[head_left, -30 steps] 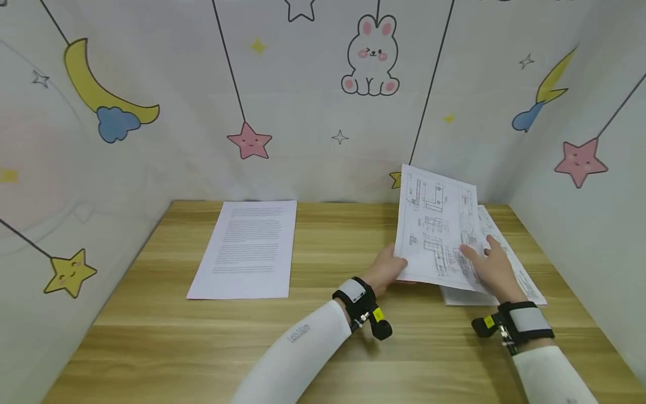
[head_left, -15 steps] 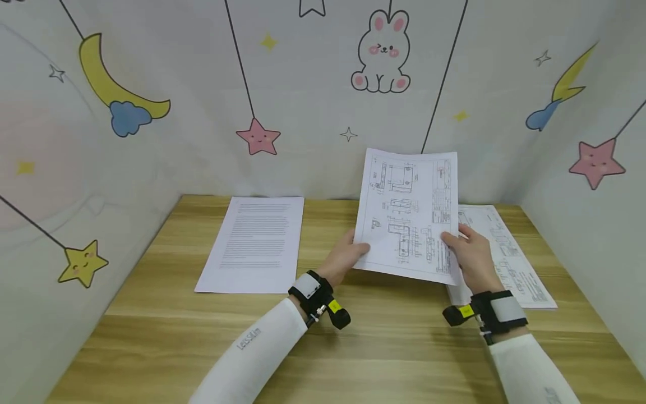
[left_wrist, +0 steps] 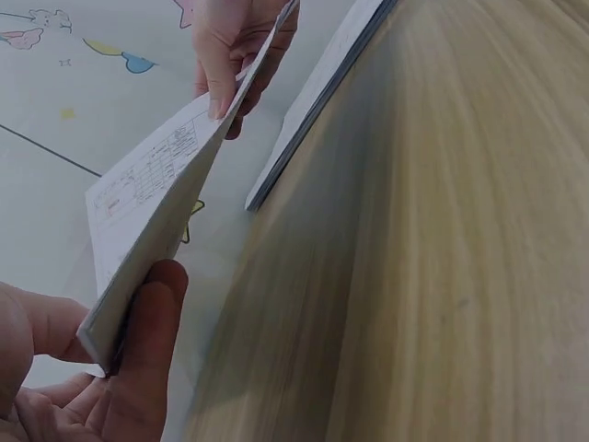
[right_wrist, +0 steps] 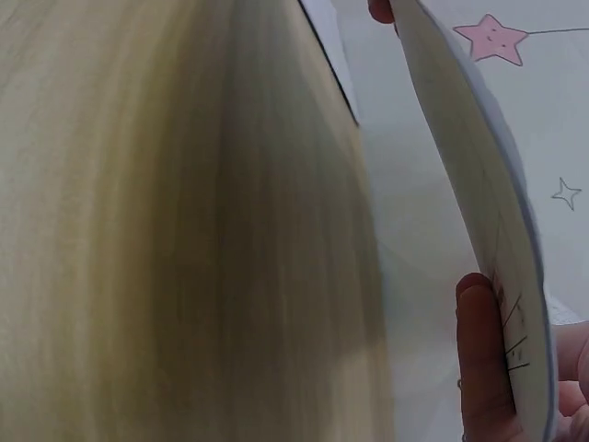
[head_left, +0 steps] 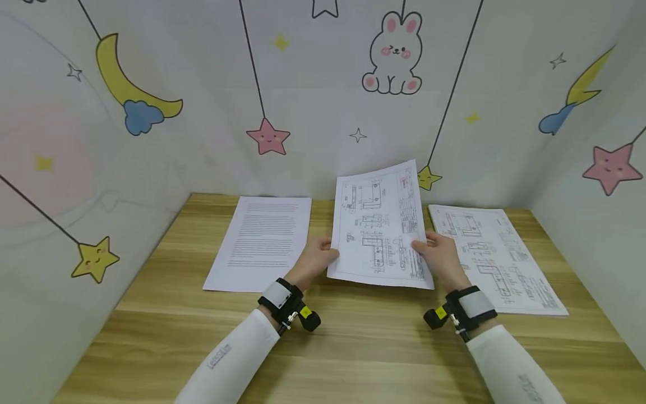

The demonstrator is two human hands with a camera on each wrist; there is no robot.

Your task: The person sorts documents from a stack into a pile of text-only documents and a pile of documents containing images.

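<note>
A thin stack of drawing sheets (head_left: 375, 224), printed with technical part views, is held up off the table between both hands. My left hand (head_left: 314, 259) pinches its left edge, thumb on the printed face and fingers behind. On the opposite edge my right hand (head_left: 444, 262) grips it the same way. From the left wrist, the stack's edge (left_wrist: 161, 239) shows some thickness. The right wrist view catches the back of the sheets (right_wrist: 474, 175) with fingers (right_wrist: 483, 345) behind them. To the right lies another pile of similar drawings (head_left: 499, 261), flat on the table.
A pile of text pages (head_left: 262, 241) lies at the back left of the wooden table (head_left: 353, 348), near my left hand. A white curtain (head_left: 313, 84) with cartoon prints encloses the table at the back and both sides.
Both hands have carried the drawing sheets leftward, from over the right pile to the table's middle. The right pile is now fully uncovered. The right hand has taken hold of the sheets' right edge.
</note>
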